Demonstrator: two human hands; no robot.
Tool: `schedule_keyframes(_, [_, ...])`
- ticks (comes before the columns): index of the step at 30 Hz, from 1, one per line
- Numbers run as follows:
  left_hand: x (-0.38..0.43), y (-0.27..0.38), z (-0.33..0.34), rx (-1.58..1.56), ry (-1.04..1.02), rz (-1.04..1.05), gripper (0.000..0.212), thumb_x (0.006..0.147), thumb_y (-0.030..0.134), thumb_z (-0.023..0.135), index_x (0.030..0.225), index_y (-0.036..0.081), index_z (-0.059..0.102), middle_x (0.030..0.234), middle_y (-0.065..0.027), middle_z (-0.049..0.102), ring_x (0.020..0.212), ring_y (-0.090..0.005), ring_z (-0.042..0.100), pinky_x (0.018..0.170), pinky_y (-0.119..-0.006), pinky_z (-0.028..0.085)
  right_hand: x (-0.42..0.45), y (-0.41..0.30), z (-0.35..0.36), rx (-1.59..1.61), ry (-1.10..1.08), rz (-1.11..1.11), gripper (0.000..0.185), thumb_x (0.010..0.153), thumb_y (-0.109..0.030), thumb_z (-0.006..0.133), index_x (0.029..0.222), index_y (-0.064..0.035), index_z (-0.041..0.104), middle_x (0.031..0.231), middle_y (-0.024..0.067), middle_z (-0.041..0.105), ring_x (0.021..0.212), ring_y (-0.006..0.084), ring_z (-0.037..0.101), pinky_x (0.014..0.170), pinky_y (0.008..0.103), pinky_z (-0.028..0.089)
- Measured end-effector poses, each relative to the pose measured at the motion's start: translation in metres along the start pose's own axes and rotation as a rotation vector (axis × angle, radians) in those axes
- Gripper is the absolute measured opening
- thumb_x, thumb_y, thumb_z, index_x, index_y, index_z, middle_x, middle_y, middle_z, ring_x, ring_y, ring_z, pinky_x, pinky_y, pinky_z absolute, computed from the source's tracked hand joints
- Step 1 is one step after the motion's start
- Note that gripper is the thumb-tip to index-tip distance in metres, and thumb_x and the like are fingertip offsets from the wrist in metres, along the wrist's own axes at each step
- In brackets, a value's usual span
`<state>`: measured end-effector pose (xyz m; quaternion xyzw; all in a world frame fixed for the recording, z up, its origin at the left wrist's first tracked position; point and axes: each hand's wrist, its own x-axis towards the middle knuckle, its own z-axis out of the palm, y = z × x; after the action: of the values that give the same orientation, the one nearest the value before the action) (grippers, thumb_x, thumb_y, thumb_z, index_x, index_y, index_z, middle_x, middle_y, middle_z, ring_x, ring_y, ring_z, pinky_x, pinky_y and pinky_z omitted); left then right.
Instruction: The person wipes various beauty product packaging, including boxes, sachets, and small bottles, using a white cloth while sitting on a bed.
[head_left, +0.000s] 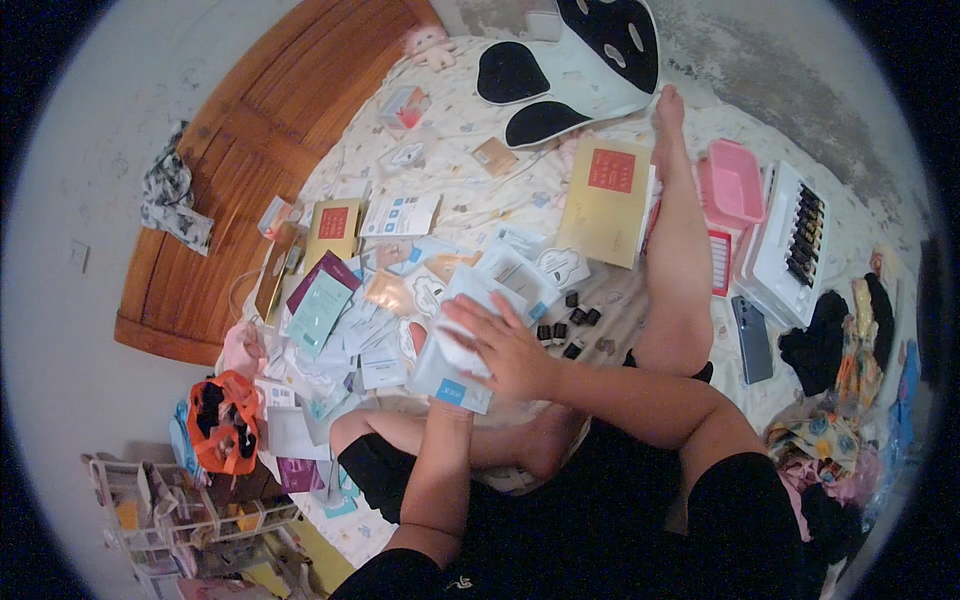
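Observation:
My left hand (418, 339) lies mostly hidden beneath a white and pale blue sachet (450, 369), its thumb showing at the sachet's left side and its wrist below. Over the sachet's top face my right hand (495, 346) rests with fingers spread, on a white piece whose kind I cannot tell. Around them on the bed are more sachets: a pale green one (320, 311), a peach one (389, 291) and a pale blue one (514, 274). Several small black-capped bottles (559, 332) lie to the right of my hands. A gold box (604, 202) with a red panel stands farther up.
A pink plastic basket (735, 184), a white case holding a row of small dark bottles (787, 244) and a smartphone (752, 340) lie beyond my outstretched leg. An orange bag (223, 422) and a clear plastic rack (165, 534) stand lower left; a wooden headboard (262, 165) rises upper left.

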<state>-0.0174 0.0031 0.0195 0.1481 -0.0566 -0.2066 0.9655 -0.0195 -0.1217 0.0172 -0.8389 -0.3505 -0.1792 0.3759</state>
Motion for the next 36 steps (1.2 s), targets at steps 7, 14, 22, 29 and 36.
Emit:
schedule_keyframes(7, [-0.006,-0.004,-0.008,-0.01,0.185,0.016,0.057,0.079,0.034,0.045,0.128,0.006,0.034,0.125,-0.0124,0.042,0.114,-0.025,0.042,0.098,-0.038,0.031,0.003,0.019,0.0,-0.05,0.031,0.13,0.05,0.079,-0.024,0.054,0.122,-0.0029,0.041,0.137,0.0113,0.024,0.129,0.0256,0.019,0.102,0.051,0.01])
schedule_keyframes(14, [-0.012,0.026,-0.03,0.218,0.301,-0.079,0.056,0.077,0.026,0.046,0.126,0.002,0.036,0.12,-0.0145,0.047,0.11,-0.0267,0.045,0.096,-0.038,0.033,0.004,0.065,-0.004,0.195,0.292,0.622,0.042,0.083,-0.024,0.05,0.113,0.0045,0.045,0.115,0.0181,0.048,0.108,0.0323,0.044,0.092,0.041,0.032])
schedule_keyframes(22, [0.03,0.057,-0.056,2.287,0.582,0.223,0.084,0.07,0.041,0.063,0.133,0.003,0.023,0.136,-0.025,0.019,0.125,-0.0402,0.018,0.099,-0.051,0.016,0.01,0.096,-0.054,0.923,0.847,0.962,0.041,0.086,-0.034,0.05,0.104,0.0022,0.051,0.089,0.0077,0.056,0.079,0.0163,0.053,0.073,0.0283,0.042])
schedule_keyframes(29, [0.056,-0.055,-0.087,2.585,0.074,-0.033,0.093,0.067,0.05,0.062,0.133,0.001,0.017,0.138,-0.0263,0.008,0.127,-0.0432,0.009,0.098,-0.058,0.01,0.005,0.102,-0.045,1.025,0.776,0.979,0.04,0.086,-0.03,0.052,0.112,0.0,0.047,0.1,0.0068,0.055,0.086,0.015,0.053,0.074,0.0258,0.045])
schedule_keyframes(36, [0.068,-0.062,-0.124,2.691,0.042,0.086,0.053,0.084,0.034,0.046,0.124,0.0,0.035,0.128,-0.0253,0.033,0.117,-0.0439,0.03,0.096,-0.048,0.026,0.008,0.101,-0.043,0.981,0.843,0.931,0.04,0.087,-0.033,0.048,0.106,0.0026,0.05,0.094,0.0072,0.056,0.081,0.0144,0.054,0.074,0.0272,0.045])
